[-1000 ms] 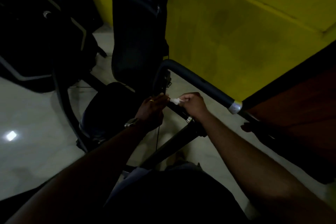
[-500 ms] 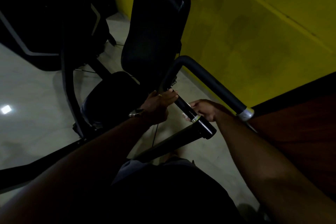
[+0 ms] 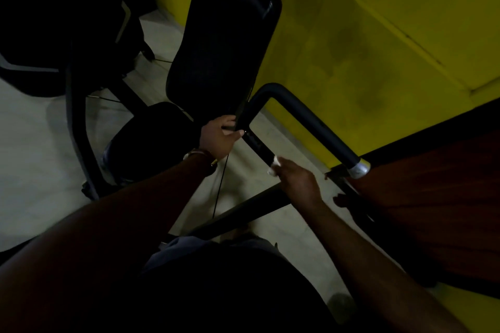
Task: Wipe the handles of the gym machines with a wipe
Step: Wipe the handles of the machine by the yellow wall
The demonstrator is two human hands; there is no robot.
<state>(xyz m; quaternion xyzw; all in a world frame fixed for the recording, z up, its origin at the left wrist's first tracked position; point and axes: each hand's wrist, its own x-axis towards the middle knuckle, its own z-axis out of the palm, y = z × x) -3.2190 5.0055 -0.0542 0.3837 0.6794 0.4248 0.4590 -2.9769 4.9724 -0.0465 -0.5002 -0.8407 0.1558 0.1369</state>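
Observation:
A black padded handle (image 3: 255,140) runs from the bend of a U-shaped machine arm down toward me. My left hand (image 3: 218,136) grips its upper part near the bend, thumb across the bar. My right hand (image 3: 296,180) wraps around the handle's lower end and holds a small white wipe (image 3: 274,165) against it. Bits of the wipe stick out above the fingers. The end of the handle is hidden under my right hand. A second padded handle (image 3: 319,130) with a silver end cap (image 3: 358,167) lies to the right.
The machine's black backrest (image 3: 227,43) and seat (image 3: 151,140) stand just beyond the handles. A yellow wall (image 3: 378,35) is on the right, with a reddish-brown panel (image 3: 433,192) below it. A metal frame bar (image 3: 243,211) crosses under my right hand. More dark machines (image 3: 62,21) stand far left.
My right hand has slid with the wipe down over the lower end of the handle. My left hand stays gripping the upper part. The view has shifted closer.

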